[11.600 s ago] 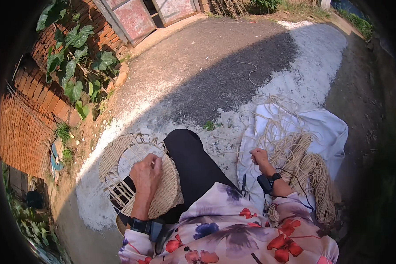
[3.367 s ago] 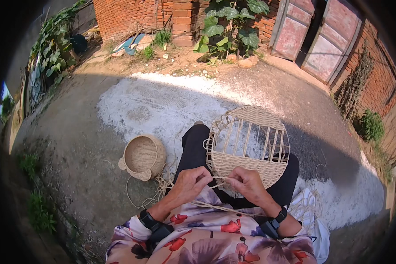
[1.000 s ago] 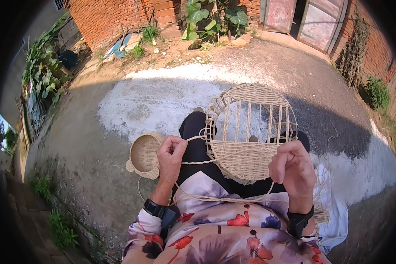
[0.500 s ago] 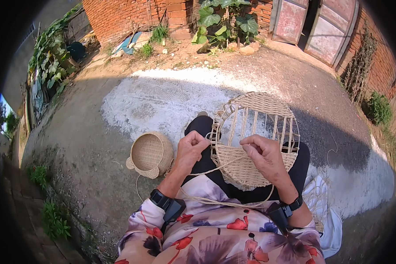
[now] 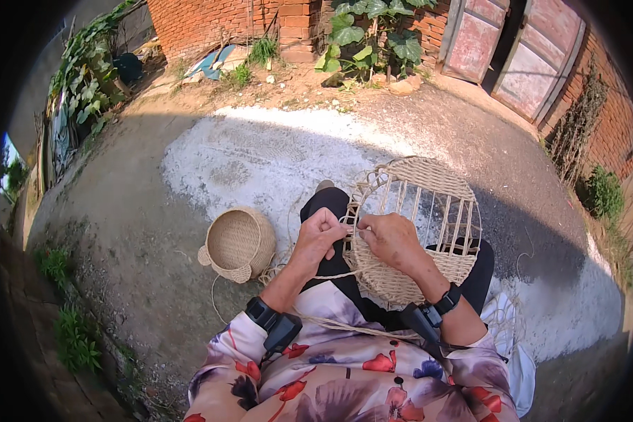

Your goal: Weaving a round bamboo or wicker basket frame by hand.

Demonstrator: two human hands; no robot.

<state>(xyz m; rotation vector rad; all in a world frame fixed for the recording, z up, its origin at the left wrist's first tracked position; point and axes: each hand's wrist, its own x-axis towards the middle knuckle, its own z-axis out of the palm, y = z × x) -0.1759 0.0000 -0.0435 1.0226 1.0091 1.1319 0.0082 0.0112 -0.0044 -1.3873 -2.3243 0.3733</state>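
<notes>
A half-woven basket [image 5: 394, 281] of beige twisted cord rests in my lap, its ribs standing bare between a woven band at the far end and another at the near end. At its left rim my left hand [image 5: 319, 239] is closed in a pinch. Close beside it, my right hand [image 5: 394, 240] pinches over the basket's left part. Thin cord seems to be in both hands, though the fingers hide most of it. A length of loose cord [image 5: 334, 275] runs under the hands, across the basket's near left side.
A finished-looking small round basket [image 5: 266, 243] with two ear-like tabs lies tilted on the ground to the left. White cloth [image 5: 524, 376] and loose cord lie at my right. Farther off are white powdery ground [image 5: 260, 151], leafy plants, a brick wall and a metal door [image 5: 538, 53].
My right hand has moved left, from above the basket's middle to beside my left hand at the rim. The left hand has shifted slightly right. The view has tilted a little.
</notes>
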